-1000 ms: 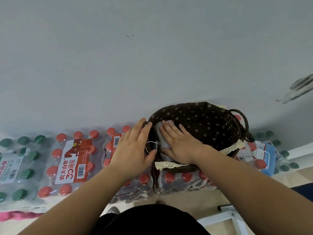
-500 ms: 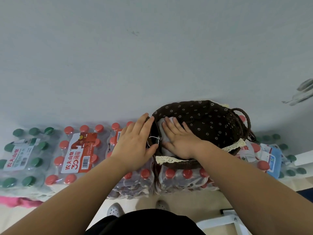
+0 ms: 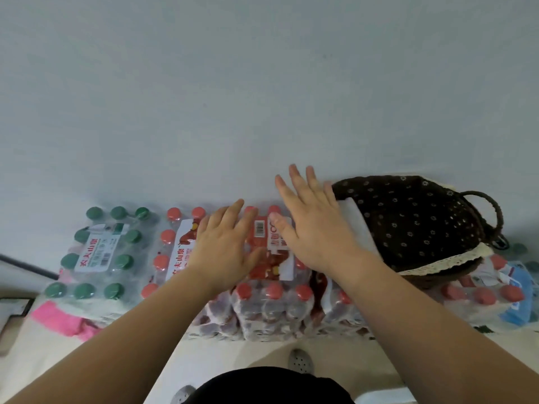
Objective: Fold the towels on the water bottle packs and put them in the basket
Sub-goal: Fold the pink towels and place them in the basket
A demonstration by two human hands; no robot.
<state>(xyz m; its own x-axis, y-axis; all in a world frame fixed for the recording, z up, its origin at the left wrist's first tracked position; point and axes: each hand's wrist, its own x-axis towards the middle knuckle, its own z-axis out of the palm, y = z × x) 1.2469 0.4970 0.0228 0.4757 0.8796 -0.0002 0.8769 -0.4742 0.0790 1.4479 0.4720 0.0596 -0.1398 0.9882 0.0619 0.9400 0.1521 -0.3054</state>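
1. A pale grey wall (image 3: 262, 83) fills the upper half.
2. A pink strip (image 3: 58, 319), perhaps cloth, lies low at the left.
3. Two grey perforated shoes (image 3: 300, 360) stand on the beige floor (image 3: 248, 352).

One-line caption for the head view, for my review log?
Left hand and right hand open over the water bottle packs; a folded white towel lies in the basket.

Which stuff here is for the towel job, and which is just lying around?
For the job: white towel in the dark basket; water bottle packs; left hand, right hand.
Just lying about: pink cloth at the foot of the packs; grey shoe on the floor.
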